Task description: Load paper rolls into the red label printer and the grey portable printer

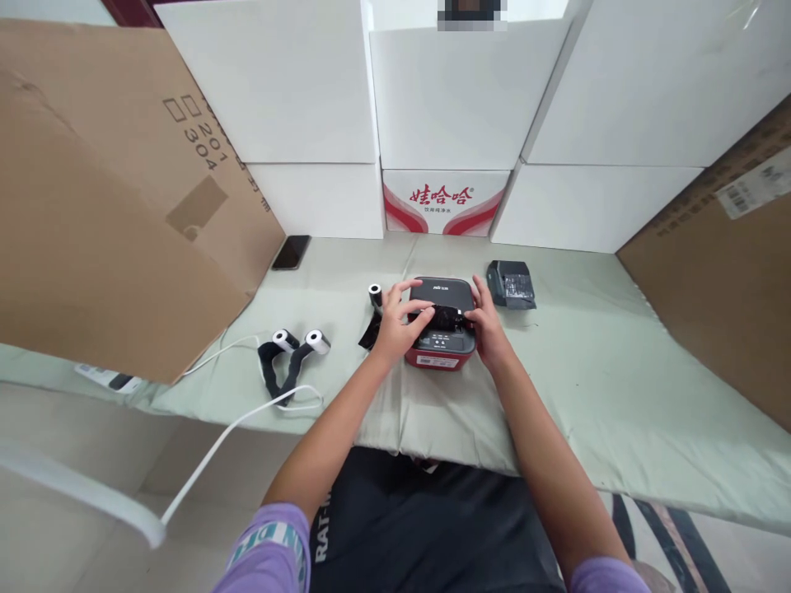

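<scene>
A box-shaped device (440, 361) with a dark grey top and a red lower body stands on the cloth-covered table in front of me. Across its top lies a glossy black strip (446, 318). My left hand (399, 323) pinches the strip's left end between thumb and fingers, its index finger reaching over the far edge of the top. At the right end, my right hand (488, 329) grips the strip with its thumb, the other fingers along the device's side. Just left of my left hand is a white-ended roll (375, 291) with black material below it, partly hidden by the hand.
A dark, crumpled-looking packet (512, 285) lies to the right. Left are white rolls (317, 342) with black bands and a white cable (235, 422). A phone (291, 253) lies farther back. White boxes (445, 99) and brown cardboard (111, 206) enclose the table.
</scene>
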Action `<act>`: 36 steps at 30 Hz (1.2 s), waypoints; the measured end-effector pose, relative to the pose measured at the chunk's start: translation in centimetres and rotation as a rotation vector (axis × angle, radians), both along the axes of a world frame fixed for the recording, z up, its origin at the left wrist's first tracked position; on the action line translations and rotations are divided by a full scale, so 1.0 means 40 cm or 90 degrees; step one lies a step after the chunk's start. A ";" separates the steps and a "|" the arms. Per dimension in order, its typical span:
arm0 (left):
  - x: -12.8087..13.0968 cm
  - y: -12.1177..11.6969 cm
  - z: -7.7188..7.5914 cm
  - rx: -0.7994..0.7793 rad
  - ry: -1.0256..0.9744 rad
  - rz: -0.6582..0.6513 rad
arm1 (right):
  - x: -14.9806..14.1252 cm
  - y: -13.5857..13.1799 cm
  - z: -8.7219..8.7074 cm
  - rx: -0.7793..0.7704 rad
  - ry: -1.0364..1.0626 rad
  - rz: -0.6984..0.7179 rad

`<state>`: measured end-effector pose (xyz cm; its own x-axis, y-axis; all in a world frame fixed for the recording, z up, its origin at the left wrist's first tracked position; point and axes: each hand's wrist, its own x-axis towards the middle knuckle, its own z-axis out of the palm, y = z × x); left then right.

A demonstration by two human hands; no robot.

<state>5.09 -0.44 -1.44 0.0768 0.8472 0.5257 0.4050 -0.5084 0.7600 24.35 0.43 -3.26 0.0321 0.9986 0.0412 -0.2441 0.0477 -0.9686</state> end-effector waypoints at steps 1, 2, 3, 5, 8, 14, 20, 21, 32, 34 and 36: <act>-0.001 0.000 -0.001 -0.016 -0.008 -0.003 | -0.001 -0.003 -0.001 -0.007 0.008 0.002; -0.001 0.000 -0.003 -0.039 -0.024 -0.006 | -0.003 -0.005 -0.001 -0.015 0.014 0.004; -0.002 0.001 -0.007 -0.068 -0.050 -0.010 | -0.004 -0.008 -0.002 -0.023 0.018 0.004; -0.004 0.004 -0.020 -0.139 -0.124 -0.026 | -0.007 -0.012 -0.004 -0.037 0.023 0.004; -0.007 0.008 -0.044 -0.235 -0.244 -0.071 | -0.008 -0.016 -0.006 -0.040 0.021 0.011; -0.006 0.007 -0.053 -0.305 -0.361 -0.151 | -0.003 -0.015 -0.009 -0.007 -0.023 0.032; -0.002 -0.001 -0.042 -0.317 -0.343 -0.138 | 0.006 -0.018 -0.010 -0.025 -0.026 0.048; 0.000 -0.003 -0.041 -0.318 -0.343 -0.137 | 0.008 -0.020 -0.009 -0.026 -0.023 0.050; 0.005 -0.001 -0.029 -0.374 -0.438 -0.132 | 0.014 -0.002 -0.061 -0.010 0.021 0.030; 0.004 0.006 -0.027 -0.408 -0.467 -0.147 | 0.012 0.001 -0.071 -0.005 0.032 0.017; 0.004 0.012 -0.024 -0.433 -0.485 -0.167 | 0.011 0.002 -0.073 -0.005 0.038 0.015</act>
